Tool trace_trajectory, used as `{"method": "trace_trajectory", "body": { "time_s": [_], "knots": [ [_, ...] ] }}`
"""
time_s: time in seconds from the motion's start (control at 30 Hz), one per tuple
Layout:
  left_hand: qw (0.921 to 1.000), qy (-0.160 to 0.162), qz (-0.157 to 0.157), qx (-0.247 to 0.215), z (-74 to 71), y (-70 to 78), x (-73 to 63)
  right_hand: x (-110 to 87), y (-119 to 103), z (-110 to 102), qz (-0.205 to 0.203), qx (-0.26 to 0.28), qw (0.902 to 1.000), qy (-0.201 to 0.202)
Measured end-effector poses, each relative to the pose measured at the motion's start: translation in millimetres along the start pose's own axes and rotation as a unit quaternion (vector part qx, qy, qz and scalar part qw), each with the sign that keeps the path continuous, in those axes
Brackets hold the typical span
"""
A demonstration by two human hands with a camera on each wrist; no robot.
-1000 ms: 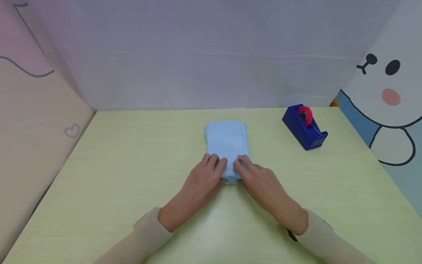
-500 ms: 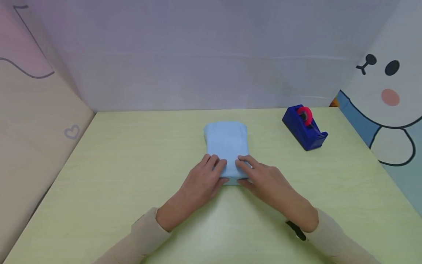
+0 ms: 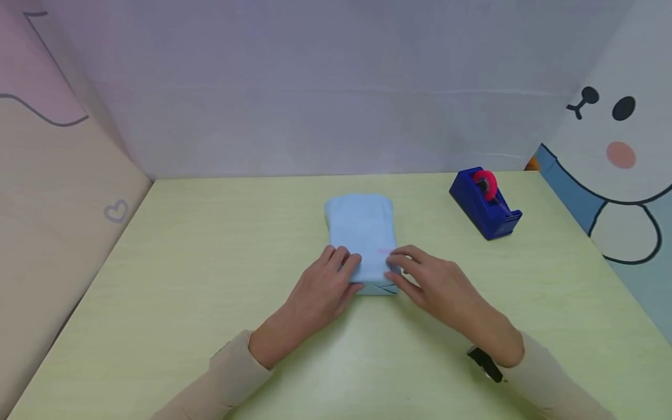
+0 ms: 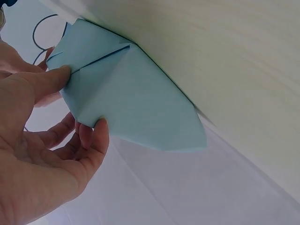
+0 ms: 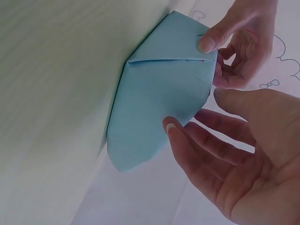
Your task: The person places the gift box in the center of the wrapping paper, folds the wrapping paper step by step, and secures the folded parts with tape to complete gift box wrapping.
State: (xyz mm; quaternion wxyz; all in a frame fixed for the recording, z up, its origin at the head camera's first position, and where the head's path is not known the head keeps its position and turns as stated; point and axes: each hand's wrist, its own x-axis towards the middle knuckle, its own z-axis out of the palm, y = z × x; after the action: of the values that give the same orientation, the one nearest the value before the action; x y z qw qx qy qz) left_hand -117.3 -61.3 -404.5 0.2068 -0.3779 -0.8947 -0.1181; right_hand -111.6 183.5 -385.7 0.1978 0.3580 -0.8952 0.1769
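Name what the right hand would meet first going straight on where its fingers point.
The light-blue package, which lies directly before the right hand; whether they touch is hard to judge.

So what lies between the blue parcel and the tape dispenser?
Only bare tabletop separates the blue parcel from the tape dispenser, as the head view shows.
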Motion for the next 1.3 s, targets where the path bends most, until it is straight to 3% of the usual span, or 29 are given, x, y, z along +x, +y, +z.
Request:
{"method": "trace_trajectory", "body": {
  "time_s": [0.3, 0.57, 0.97, 1.3],
  "knots": [
    [0.9999, 0.005, -0.005, -0.011, -0.4, 0.4, -0.2, -1.6, 5.7, -6.8, 0.029, -0.004, 0.9996, 0.002],
    [0.9996, 0.014, -0.006, -0.022, -0.6, 0.6, -0.3, -5.9, 11.5, -13.4, 0.084, -0.006, 0.9963, -0.019],
    [0.9997, 0.012, -0.004, -0.020, 0.1, 0.8, -0.4, -14.5, 32.9, -19.7, 0.102, -0.014, 0.9946, 0.017],
    [0.9997, 0.012, -0.009, -0.021, 1.1, 0.6, -1.0, -17.6, 45.4, -29.2, 0.158, -0.019, 0.9873, 0.004]
  ]
}}
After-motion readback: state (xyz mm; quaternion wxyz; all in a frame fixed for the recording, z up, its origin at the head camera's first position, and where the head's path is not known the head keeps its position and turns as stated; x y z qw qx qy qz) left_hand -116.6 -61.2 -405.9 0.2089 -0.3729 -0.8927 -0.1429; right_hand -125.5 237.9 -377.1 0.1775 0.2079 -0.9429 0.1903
